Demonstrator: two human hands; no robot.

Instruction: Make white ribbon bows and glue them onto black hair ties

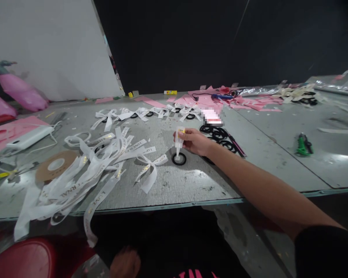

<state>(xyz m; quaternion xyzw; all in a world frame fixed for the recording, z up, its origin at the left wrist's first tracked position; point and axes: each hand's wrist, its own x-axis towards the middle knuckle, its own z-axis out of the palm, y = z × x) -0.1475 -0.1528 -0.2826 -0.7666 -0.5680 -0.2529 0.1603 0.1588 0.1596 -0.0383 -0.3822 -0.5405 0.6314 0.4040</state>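
My right hand (195,142) is closed around a small white glue bottle (179,136), nozzle pointing down. The nozzle tip is at a black hair tie (173,160) lying flat on the grey table; whether they touch I cannot tell. Just left of it lies a white ribbon bow (150,170) with printed lettering. More black hair ties (216,132) are heaped beyond my right wrist. My left hand (126,263) hangs low, below the table edge, blurred, its fingers not readable.
Loose printed ribbons (87,181) spill over the front edge at left, beside a ribbon roll (56,165) and a white power bank-like box (30,137). Finished-looking bows (162,112) line the back. Pink scraps (203,98) and green-handled snips (304,146) lie rightward. A red stool (23,259) stands below.
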